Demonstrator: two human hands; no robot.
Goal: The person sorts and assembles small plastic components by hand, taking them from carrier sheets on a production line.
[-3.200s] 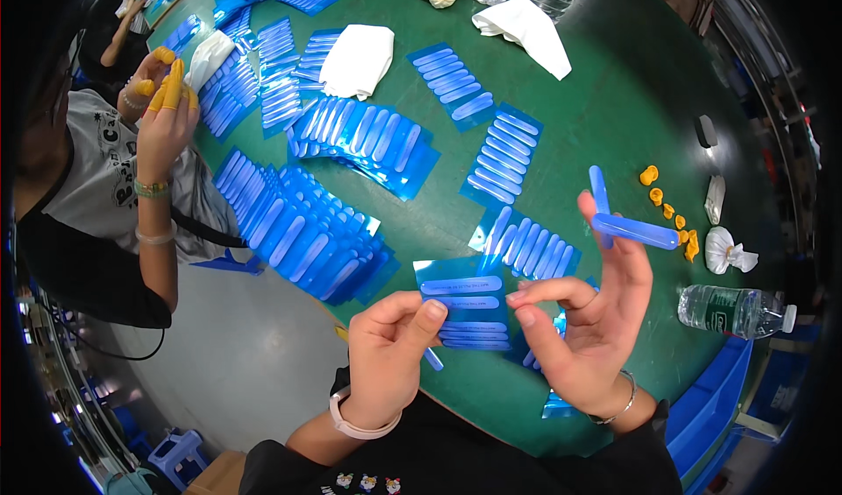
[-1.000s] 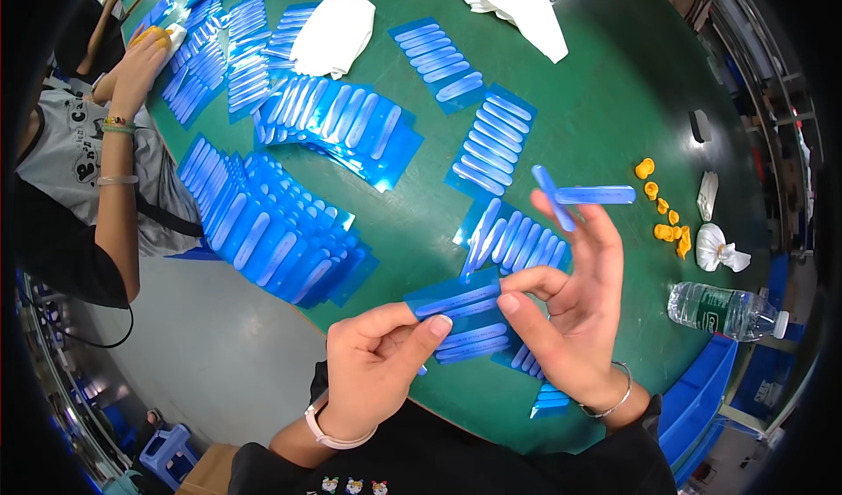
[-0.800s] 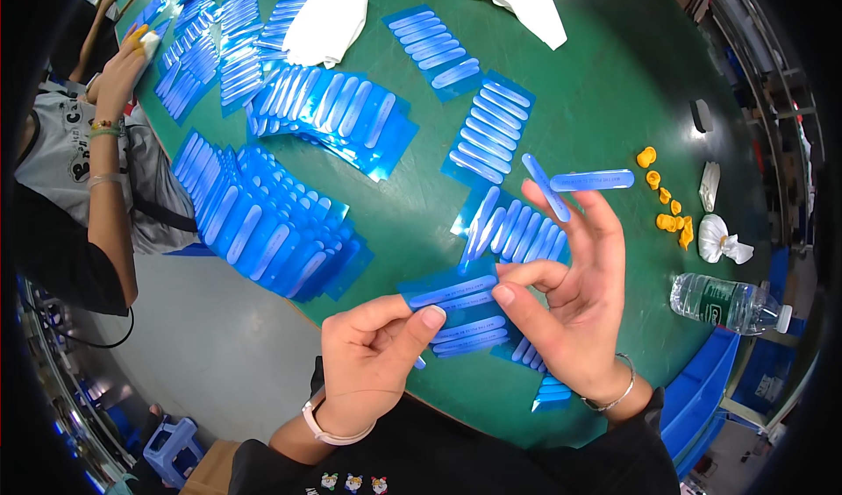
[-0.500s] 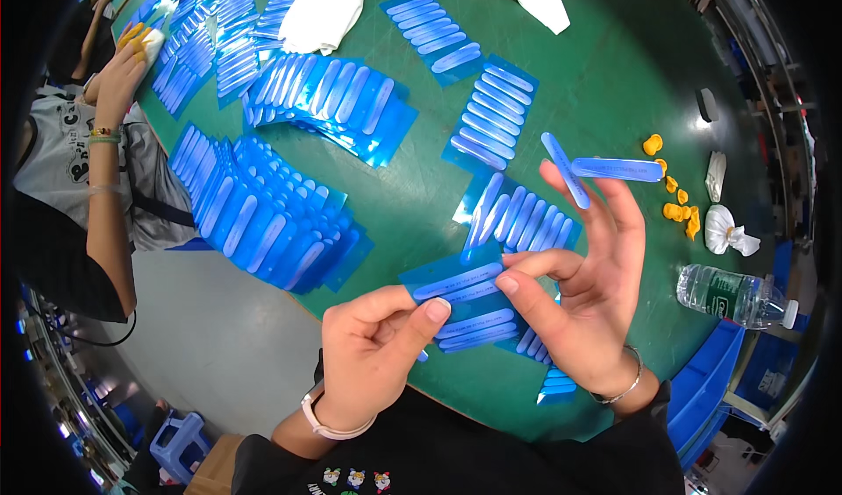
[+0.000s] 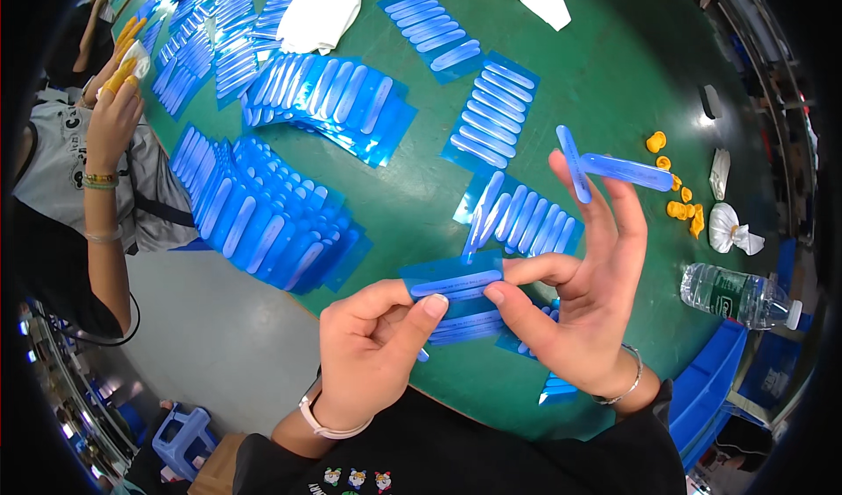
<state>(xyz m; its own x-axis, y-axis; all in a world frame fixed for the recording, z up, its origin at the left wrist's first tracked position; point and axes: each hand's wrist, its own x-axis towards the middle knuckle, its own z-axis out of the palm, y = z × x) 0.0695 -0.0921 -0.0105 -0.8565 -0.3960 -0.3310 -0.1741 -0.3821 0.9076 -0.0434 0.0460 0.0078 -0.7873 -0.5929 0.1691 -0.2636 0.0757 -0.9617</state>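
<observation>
In front of me my left hand [image 5: 373, 350] pinches the left edge of a small blue film sheet [image 5: 452, 265], its thumb on top. Several narrow, round-ended blue strips with fine print lie across that sheet. The thumb and index finger of my right hand [image 5: 588, 320] close on the sheet's right edge, at the end of a strip. Two loose strips cling to raised fingertips of the same hand: one nearly upright strip [image 5: 574, 163] and one strip pointing right [image 5: 627, 172]. Just beyond lies another film sheet with strips [image 5: 526, 219], partly behind the held one.
A large stack of strip sheets [image 5: 263, 214] spreads at left, with a second stack [image 5: 329, 100] beyond. White cloths [image 5: 320, 13] lie at the back. Yellow finger cots [image 5: 656, 142] and a plastic bottle [image 5: 737, 295] are at right. At far left are a co-worker's hands [image 5: 118, 100].
The held sheet has tilted, so its lower strips look closer together. My right fingertips with the two strips have shifted slightly right. At far left the co-worker's hands have moved.
</observation>
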